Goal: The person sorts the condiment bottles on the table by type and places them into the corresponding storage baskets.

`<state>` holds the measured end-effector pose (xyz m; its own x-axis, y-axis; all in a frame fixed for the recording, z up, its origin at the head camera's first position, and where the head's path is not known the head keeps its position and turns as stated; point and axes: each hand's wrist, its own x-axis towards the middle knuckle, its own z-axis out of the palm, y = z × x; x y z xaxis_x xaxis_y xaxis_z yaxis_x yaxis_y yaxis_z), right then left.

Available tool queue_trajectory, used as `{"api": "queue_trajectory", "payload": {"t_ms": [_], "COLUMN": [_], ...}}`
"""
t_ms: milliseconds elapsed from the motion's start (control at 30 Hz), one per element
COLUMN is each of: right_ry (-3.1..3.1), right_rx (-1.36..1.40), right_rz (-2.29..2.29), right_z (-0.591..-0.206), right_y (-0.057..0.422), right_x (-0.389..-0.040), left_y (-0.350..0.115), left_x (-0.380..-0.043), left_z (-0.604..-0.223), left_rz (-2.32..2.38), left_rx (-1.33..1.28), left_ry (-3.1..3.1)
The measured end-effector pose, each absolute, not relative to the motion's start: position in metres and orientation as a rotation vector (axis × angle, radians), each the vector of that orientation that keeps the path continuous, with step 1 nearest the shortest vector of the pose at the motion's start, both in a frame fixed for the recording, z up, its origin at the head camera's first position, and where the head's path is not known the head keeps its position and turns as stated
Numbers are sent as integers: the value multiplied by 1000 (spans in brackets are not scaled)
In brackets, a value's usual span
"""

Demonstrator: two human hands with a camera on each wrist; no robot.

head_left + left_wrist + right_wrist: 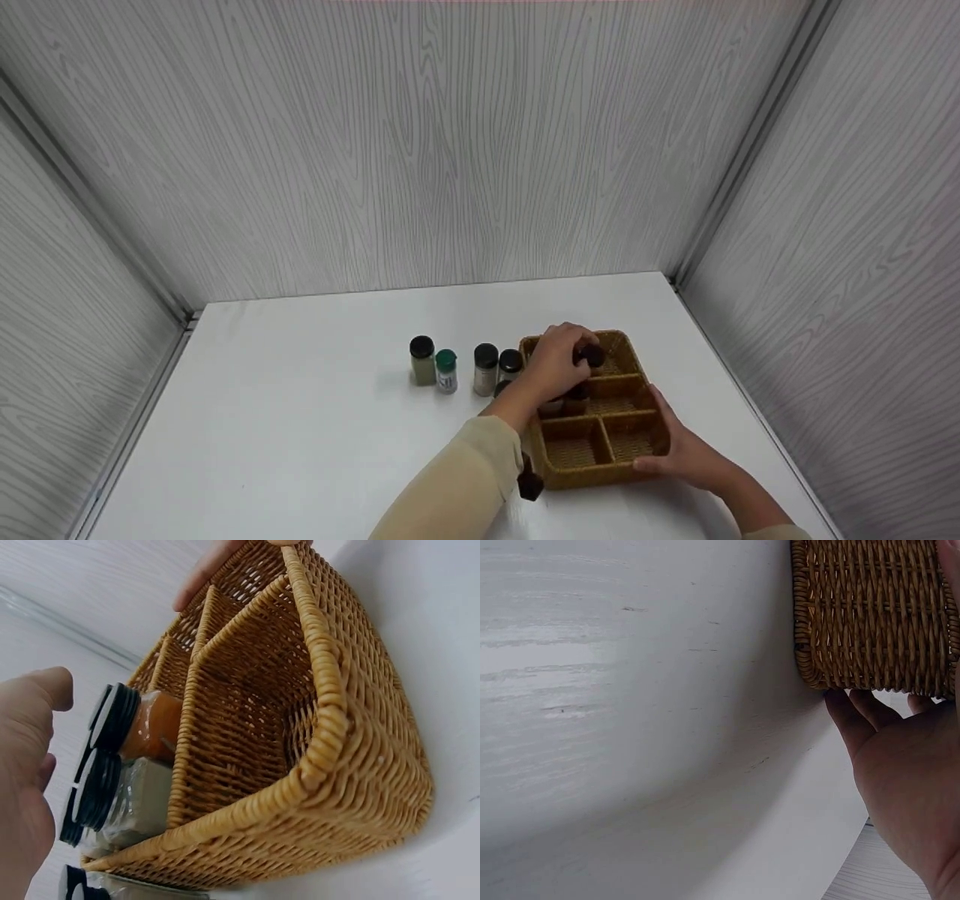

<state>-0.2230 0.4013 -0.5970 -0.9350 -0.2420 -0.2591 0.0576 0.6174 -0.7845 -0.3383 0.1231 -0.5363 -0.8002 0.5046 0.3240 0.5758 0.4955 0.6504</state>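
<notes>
My left hand (556, 364) reaches over the far part of a woven basket (589, 477) and grips a black-lidded spice jar (592, 355); its body is mostly hidden. In the left wrist view, the left hand (22, 772) shows at the left edge, beside jars inside the basket. One holds orange-brown spice (154, 727), and another holds pale contents (142, 795). My right hand (686, 454) holds the basket's near right corner, thumb at the front and fingers along the side. The right wrist view shows that hand (907, 772) against the wicker wall (877, 615).
Left of the basket stand a black-capped jar (423, 364), a small green-capped bottle (446, 373) and further black-lidded jars (485, 370), some partly behind the left arm. Grey wood-grain panels (420, 150) enclose the white table (300, 420) at the back and sides.
</notes>
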Motion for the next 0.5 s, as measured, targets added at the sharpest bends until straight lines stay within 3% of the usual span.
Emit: {"api": "queue_trajectory", "payload": {"t_ms": [500], "right_ry": [2537], "right_rx": [-172], "right_rz": [-1201], "right_z": [-598], "right_y": [401], "right_x": [-223], "left_y": [87], "left_x": [-329], "left_z": [-521], "left_rz": [-1379], "left_rx": [-872], "left_ry": [-2517]}}
